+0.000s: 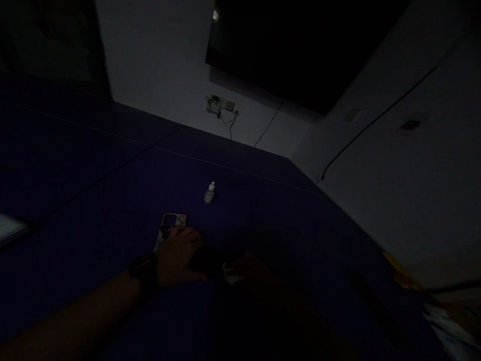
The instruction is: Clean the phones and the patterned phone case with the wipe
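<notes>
The scene is very dim. My left hand (180, 254), with a black watch (143, 268) on its wrist, is closed on the edge of a dark, phone-shaped slab (206, 260). From the other side, my right hand (250, 271) holds a small white cloth (231, 275) against or close beside the slab; deep shadow hides most of its fingers. A patterned phone case (175, 219) with a camera cut-out lies partly behind my left hand. Beyond the hands, a small clear bottle (209, 193) with a white cap stands upright on the dark blue surface (124, 175).
A big black screen (285, 45) hangs on the far wall, with a socket strip (224, 105) and cables below it. At the left edge lies a white object (11, 229). Colourful wrappers or bags (451, 321) are at the lower right, near a dark long object (370, 296).
</notes>
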`<action>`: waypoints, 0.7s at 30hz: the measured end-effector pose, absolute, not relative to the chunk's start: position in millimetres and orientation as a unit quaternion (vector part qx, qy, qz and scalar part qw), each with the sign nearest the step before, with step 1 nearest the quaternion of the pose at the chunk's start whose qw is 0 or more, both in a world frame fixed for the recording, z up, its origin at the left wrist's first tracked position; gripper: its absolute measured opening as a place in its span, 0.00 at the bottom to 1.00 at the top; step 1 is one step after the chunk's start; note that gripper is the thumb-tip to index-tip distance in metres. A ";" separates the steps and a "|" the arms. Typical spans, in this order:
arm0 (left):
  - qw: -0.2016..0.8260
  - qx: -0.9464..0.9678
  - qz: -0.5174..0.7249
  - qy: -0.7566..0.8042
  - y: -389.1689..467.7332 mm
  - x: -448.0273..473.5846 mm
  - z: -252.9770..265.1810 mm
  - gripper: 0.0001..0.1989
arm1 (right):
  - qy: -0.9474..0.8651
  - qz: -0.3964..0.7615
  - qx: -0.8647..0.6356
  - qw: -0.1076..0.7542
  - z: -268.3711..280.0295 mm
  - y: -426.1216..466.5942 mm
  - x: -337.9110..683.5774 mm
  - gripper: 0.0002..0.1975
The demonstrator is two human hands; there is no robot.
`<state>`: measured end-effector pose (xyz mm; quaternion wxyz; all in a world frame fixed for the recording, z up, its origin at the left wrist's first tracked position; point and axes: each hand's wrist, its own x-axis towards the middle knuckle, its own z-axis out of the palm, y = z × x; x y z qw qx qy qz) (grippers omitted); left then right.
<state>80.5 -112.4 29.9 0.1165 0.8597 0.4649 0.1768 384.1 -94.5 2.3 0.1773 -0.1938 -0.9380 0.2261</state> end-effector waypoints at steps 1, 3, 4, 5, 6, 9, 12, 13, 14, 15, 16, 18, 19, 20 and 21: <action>0.116 0.859 0.177 0.465 -112.4 80.6 30.0 0.31 | -0.941 0.207 -0.202 0.177 3.5 -88.2 381.4 0.19; 0.115 0.859 0.177 0.466 -112.2 80.8 30.2 0.32 | -0.942 0.175 -0.229 0.172 6.1 -74.6 376.3 0.20; 0.114 0.859 0.177 0.466 -112.1 80.7 30.3 0.32 | -0.942 0.162 -0.239 0.170 7.3 -69.0 374.5 0.20; 0.113 0.859 0.177 0.467 -111.9 80.6 30.3 0.32 | -0.942 0.154 -0.247 0.166 8.2 -65.1 373.4 0.20; 0.112 0.859 0.176 0.468 -111.7 80.5 30.4 0.32 | -0.943 0.150 -0.248 0.163 8.6 -63.6 373.2 0.20; 0.110 0.858 0.176 0.469 -111.5 80.2 30.5 0.32 | -0.948 0.162 -0.220 0.164 5.5 -72.3 376.2 0.19; 0.110 0.858 0.176 0.469 -112.2 80.6 30.4 0.31 | -0.945 0.197 -0.203 0.162 -2.1 -90.7 380.0 0.19; 0.109 0.858 0.177 0.469 -112.6 80.8 30.5 0.31 | -0.942 0.207 -0.211 0.162 -4.6 -95.2 380.4 0.19; 0.108 0.858 0.177 0.470 -113.1 81.1 30.5 0.31 | -0.940 0.212 -0.214 0.158 -6.5 -97.8 380.1 0.19; 0.108 0.858 0.178 0.470 -113.5 81.3 30.7 0.31 | -0.939 0.214 -0.217 0.158 -7.8 -97.8 379.2 0.19; 0.108 0.858 0.178 0.469 -113.9 81.4 31.0 0.31 | -0.939 0.213 -0.219 0.156 -8.3 -95.4 377.7 0.19; 0.107 0.860 0.177 0.466 -114.2 81.4 31.6 0.32 | -0.944 0.195 -0.221 0.148 -7.0 -84.3 373.4 0.19; 0.106 0.861 0.175 0.465 -114.1 81.2 31.9 0.32 | -0.946 0.176 -0.228 0.145 -5.5 -77.0 370.8 0.19; 0.105 0.862 0.174 0.464 -113.8 81.0 32.1 0.32 | -0.950 0.156 -0.231 0.141 -3.7 -69.5 368.4 0.19; 0.104 0.863 0.172 0.463 -113.3 80.8 32.1 0.32 | -0.952 0.138 -0.235 0.142 -1.9 -62.8 366.1 0.19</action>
